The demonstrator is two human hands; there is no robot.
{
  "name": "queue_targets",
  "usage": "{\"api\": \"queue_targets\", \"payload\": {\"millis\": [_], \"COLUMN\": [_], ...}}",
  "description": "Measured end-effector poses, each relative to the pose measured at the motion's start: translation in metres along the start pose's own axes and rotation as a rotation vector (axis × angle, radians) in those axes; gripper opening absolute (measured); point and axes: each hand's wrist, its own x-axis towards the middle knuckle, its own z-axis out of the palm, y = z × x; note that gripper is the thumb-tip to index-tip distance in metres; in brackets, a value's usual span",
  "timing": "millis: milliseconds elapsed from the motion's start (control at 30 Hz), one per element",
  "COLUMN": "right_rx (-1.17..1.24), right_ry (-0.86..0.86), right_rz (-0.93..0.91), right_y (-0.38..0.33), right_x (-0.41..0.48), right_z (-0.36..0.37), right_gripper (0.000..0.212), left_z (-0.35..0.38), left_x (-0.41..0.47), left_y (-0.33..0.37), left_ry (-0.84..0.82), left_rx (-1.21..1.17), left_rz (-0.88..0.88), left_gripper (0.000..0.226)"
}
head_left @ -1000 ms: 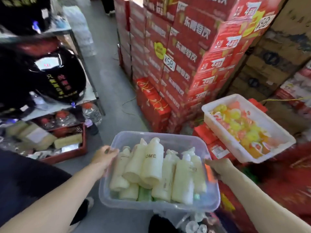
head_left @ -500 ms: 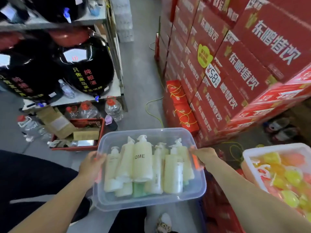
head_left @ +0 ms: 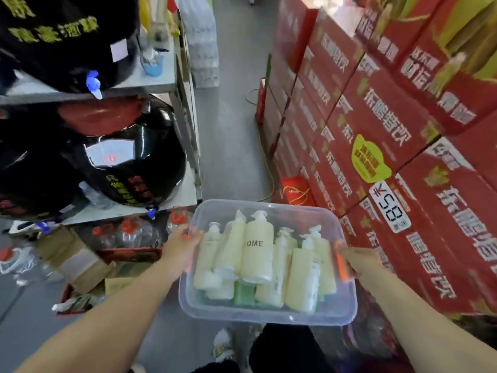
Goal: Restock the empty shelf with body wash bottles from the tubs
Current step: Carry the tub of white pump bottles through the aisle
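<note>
Between my hands, held out level at about waist height, is the clear tub (head_left: pixel 269 316). My left hand (head_left: pixel 180 249) grips its left wall and my right hand (head_left: pixel 357 261) grips its right wall, thumbs over the rim; the fingers underneath are hidden by the plastic. Inside, the cream pump bottles (head_left: pixel 256 254) lie loose in a heap, pumps pointing away from me, with a green bottle (head_left: pixel 243 294) buried under them. Nothing wedges them, so I judge that if I let one side dip, the pile will slide to that side and drag the tub out of a grip that is only on its thin walls. Just past the tub the grey floor (head_left: pixel 228 130) runs as a narrow aisle, and a yellow cord (head_left: pixel 269 168) trails along its right edge; since the tub hides my feet, I could catch that cord. On my left stands a metal rack (head_left: pixel 158 84) carrying black jars (head_left: pixel 134 162) whose taps stick out into the aisle. On my right rises a wall of red cartons (head_left: pixel 376 130). A swing of the tub could clip either side. No empty shelf shows from here, so I reckon I'm only carrying for now.
</note>
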Motion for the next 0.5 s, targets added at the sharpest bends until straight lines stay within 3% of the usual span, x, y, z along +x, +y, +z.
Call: {"api": "queue_targets", "payload": {"millis": [233,367,500], "right_rx": [0.112,0.094,0.066], "right_ry": [0.041,0.004,-0.009], "right_rz": [-0.066,-0.059,-0.096], "right_y": [-0.143,-0.223,-0.308], "right_x": [0.121,0.186,0.224], "right_z": [0.006,0.013,0.015], "right_gripper": [0.046,0.053,0.041], "left_z": [0.039,0.059,0.064], "left_x": [0.147,0.218,0.284], "left_y": [0.094,0.151,0.204], "left_ry": [0.031,0.066,0.105], "left_rx": [0.051,0.023,0.048], "left_rz": [0.048,0.027,0.009], "left_gripper": [0.022,0.012,0.01]}}
